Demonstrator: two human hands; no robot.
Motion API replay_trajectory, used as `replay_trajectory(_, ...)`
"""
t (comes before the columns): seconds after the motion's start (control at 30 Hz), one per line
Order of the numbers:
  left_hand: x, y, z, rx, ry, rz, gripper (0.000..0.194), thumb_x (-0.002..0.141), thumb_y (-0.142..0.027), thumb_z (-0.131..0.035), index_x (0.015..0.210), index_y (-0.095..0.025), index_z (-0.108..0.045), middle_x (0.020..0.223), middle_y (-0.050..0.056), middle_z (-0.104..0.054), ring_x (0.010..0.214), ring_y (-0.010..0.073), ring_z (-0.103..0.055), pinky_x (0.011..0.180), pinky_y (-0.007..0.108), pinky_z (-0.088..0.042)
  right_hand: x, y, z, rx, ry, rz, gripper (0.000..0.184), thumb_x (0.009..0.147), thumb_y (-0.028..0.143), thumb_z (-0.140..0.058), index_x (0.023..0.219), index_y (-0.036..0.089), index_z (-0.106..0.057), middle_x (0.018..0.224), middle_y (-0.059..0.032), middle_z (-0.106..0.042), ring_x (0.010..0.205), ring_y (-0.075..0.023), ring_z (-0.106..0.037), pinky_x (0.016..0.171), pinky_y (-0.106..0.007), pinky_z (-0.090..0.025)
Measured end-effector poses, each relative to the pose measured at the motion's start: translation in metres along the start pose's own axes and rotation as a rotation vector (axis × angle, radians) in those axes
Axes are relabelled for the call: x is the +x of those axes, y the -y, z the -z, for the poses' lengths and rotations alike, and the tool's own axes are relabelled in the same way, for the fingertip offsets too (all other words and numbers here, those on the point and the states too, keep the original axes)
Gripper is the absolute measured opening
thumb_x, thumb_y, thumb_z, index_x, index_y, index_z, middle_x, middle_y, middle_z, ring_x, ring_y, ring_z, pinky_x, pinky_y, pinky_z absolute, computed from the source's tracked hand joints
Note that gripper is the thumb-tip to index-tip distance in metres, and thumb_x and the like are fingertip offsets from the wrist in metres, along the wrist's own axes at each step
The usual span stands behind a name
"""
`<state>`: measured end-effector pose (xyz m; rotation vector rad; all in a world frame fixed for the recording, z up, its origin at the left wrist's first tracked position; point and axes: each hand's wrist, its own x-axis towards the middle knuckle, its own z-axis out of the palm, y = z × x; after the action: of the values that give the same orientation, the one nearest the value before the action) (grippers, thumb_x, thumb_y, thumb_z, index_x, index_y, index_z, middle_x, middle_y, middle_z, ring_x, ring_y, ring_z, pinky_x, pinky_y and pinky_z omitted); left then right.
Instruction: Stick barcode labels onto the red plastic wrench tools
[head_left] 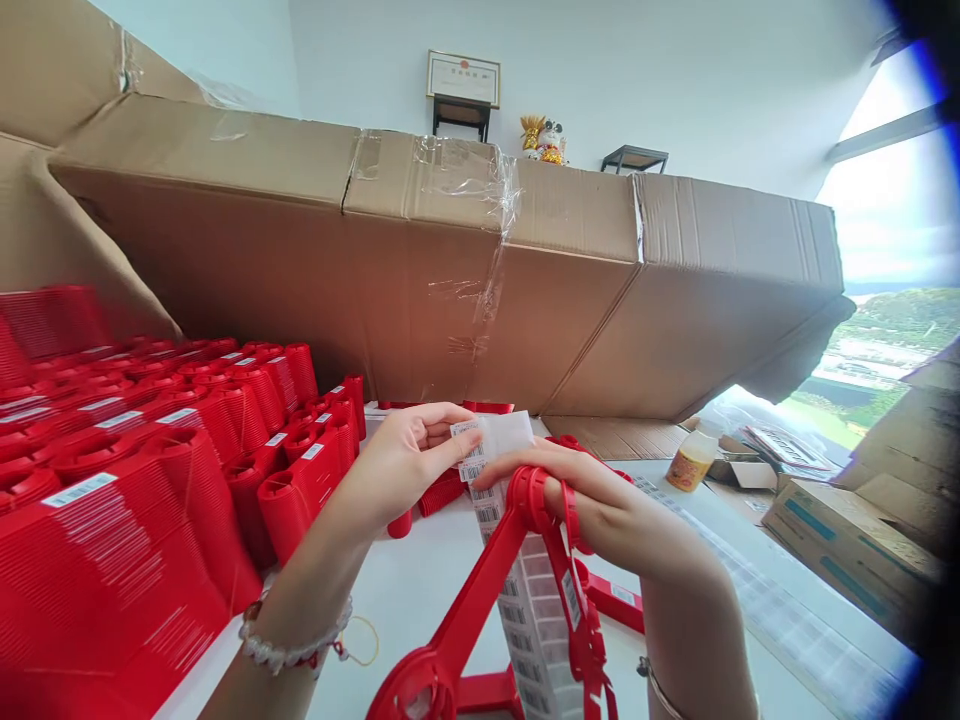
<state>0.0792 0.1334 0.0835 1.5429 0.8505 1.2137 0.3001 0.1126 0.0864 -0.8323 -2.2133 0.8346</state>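
Note:
My left hand (409,455) pinches the top of a strip of white barcode labels (487,445) between thumb and fingers. My right hand (592,495) meets it from the right, fingertips on the same strip, with red plastic parts (574,520) looped over it. A long red plastic piece (465,610) with ring ends runs from under my right hand down to the bottom edge. The label strip (536,610) hangs down behind it over the white table (420,590).
Stacks of red ribbed plastic items (150,460), several with barcode labels, fill the left side. A large cardboard box wall (450,270) stands behind. At the right lie a small yellow bottle (694,460), a long label sheet (780,610) and a cardboard box (847,545).

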Motion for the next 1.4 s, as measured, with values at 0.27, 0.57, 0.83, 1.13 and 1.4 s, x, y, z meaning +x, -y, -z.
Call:
replay_trajectory(0.27, 0.000, -0.002, 0.007, 0.054, -0.031, 0.022, 0.030, 0.096, -0.050, -0.066, 0.101, -0.021, -0.065, 0.090, 0.002, -0.074, 0.085, 0.0178, -0.073, 0.084, 0.030, -0.059, 0.003, -0.008, 0.004, -0.003, -0.041, 0.004, 0.035, 0.109, 0.037, -0.043, 0.121, 0.028, -0.074, 0.122, -0.0057, -0.072, 0.111, -0.0238, -0.066, 0.102, -0.039, -0.053)
replay_trajectory(0.57, 0.001, 0.002, 0.001, 0.139, -0.130, -0.049, 0.023, 0.088, -0.039, -0.075, 0.096, -0.020, -0.065, 0.083, 0.000, -0.070, 0.076, 0.0167, -0.066, 0.074, 0.028, -0.052, 0.004, -0.004, -0.006, -0.076, -0.092, 0.001, 0.037, 0.108, 0.030, -0.040, 0.126, 0.028, -0.072, 0.124, -0.0067, -0.069, 0.117, -0.0250, -0.063, 0.103, -0.043, -0.051)
replay_trajectory(0.83, -0.001, -0.001, -0.001, 0.186, -0.212, -0.071, 0.027, 0.084, -0.045, -0.080, 0.084, -0.020, -0.071, 0.083, 0.003, -0.073, 0.078, 0.0187, -0.066, 0.069, 0.027, -0.049, 0.007, 0.005, -0.015, -0.096, -0.134, -0.028, 0.039, 0.105, 0.019, -0.039, 0.122, 0.028, -0.074, 0.121, -0.0058, -0.070, 0.113, -0.0226, -0.064, 0.099, -0.040, -0.053)
replay_trajectory(1.13, -0.012, -0.016, 0.017, 0.166, -0.423, -0.188, 0.013, 0.089, -0.035, -0.077, 0.086, -0.023, -0.072, 0.071, -0.004, -0.069, 0.066, 0.0112, -0.065, 0.063, 0.018, -0.052, 0.024, -0.023, -0.004, -0.088, -0.247, -0.113, 0.032, 0.097, 0.016, -0.041, 0.100, 0.022, -0.073, 0.107, -0.0051, -0.071, 0.105, -0.0230, -0.064, 0.092, -0.039, -0.051)
replay_trajectory(1.4, -0.034, -0.025, -0.012, 0.192, -0.284, -0.007, 0.021, 0.090, -0.043, -0.073, 0.083, -0.024, -0.069, 0.049, -0.007, -0.056, 0.036, 0.0070, -0.044, 0.035, 0.016, -0.031, 0.020, -0.033, 0.010, -0.128, -0.570, -0.279, 0.023, 0.094, 0.026, -0.042, 0.072, 0.022, -0.050, 0.071, 0.0014, -0.055, 0.067, -0.0172, -0.048, 0.062, -0.033, -0.037)
